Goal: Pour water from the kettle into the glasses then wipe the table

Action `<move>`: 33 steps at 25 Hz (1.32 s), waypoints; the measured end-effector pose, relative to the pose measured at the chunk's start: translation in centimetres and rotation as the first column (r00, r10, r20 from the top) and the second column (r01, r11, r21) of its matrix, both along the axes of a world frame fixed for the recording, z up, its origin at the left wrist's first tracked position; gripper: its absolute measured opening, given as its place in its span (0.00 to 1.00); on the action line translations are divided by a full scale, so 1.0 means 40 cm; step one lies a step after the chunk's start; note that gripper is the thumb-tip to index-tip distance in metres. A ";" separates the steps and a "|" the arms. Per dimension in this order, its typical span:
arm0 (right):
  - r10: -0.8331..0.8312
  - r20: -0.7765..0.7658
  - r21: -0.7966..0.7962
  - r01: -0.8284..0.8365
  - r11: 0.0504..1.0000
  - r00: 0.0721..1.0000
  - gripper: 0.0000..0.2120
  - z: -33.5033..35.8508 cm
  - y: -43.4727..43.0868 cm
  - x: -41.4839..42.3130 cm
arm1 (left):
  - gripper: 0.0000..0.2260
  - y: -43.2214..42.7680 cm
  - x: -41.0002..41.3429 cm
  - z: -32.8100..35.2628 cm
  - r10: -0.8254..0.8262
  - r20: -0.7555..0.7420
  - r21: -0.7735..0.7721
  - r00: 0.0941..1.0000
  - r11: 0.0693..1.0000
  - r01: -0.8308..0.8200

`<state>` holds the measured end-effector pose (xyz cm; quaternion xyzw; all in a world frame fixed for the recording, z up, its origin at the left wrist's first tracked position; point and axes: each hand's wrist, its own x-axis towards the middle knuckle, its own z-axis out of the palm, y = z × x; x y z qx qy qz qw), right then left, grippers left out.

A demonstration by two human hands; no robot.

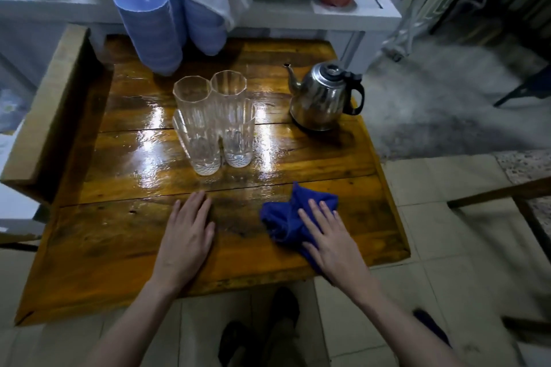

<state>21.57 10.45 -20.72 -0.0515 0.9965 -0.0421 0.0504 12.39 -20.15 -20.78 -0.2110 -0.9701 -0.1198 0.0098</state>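
Two tall clear ribbed glasses stand side by side in the middle of the wooden table point(125, 247), the left glass point(197, 128) touching the right glass point(234, 116). A steel kettle point(322, 98) with a black handle sits at the back right, spout pointing left. A crumpled blue cloth point(286, 217) lies near the front right. My right hand point(331, 238) rests flat on the cloth's right part, fingers spread. My left hand point(187, 235) lies flat on the bare wood in front of the glasses, holding nothing.
Stacks of blue plastic cups point(149, 27) lean at the table's back left. A white shelf point(357, 9) behind holds a white cloth, a plastic bag and a red container. The tabletop shines wet around the glasses. A wooden bench edge point(44, 104) runs along the left.
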 end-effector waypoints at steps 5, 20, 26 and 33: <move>-0.326 0.025 -0.028 0.326 0.945 0.945 0.33 0.016 0.141 -0.058 | 0.25 0.010 0.002 0.007 0.007 -0.002 -0.031 1.000 0.999 -0.007; -0.175 0.070 -0.067 0.180 0.981 0.982 0.32 0.020 0.135 0.000 | 0.25 0.012 0.001 0.007 -0.004 0.002 -0.061 1.000 0.998 0.004; -0.244 0.210 -0.050 0.260 0.964 0.947 0.33 0.069 0.150 -0.035 | 0.26 0.015 0.003 0.026 0.026 0.051 -0.088 0.998 0.996 -0.021; -0.191 -0.128 -0.158 0.170 0.973 0.973 0.24 0.305 0.034 -0.118 | 0.12 -0.009 -0.033 0.239 0.131 0.019 0.084 0.991 0.988 -0.132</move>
